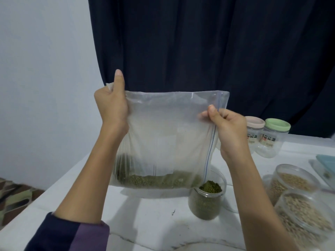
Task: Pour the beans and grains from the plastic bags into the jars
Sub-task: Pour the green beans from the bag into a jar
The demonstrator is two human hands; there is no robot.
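Observation:
I hold a clear zip bag [163,134] up over the white table [148,220], turned sideways so its blue zip strip runs down the right side. Green beans [155,181] lie along its lower edge. My left hand [111,104] grips the upper left corner. My right hand [228,129] pinches the zip edge on the right. Right under the bag's lower right corner stands an open jar [205,203], heaped to the rim with green beans.
Two open jars of pale grains [290,180] [304,214] stand at the right. Two lidded jars, one with a pink lid [253,124] and one with a green lid [276,126], are behind. A light blue lid [326,160] lies far right. A dark curtain [199,42] hangs behind.

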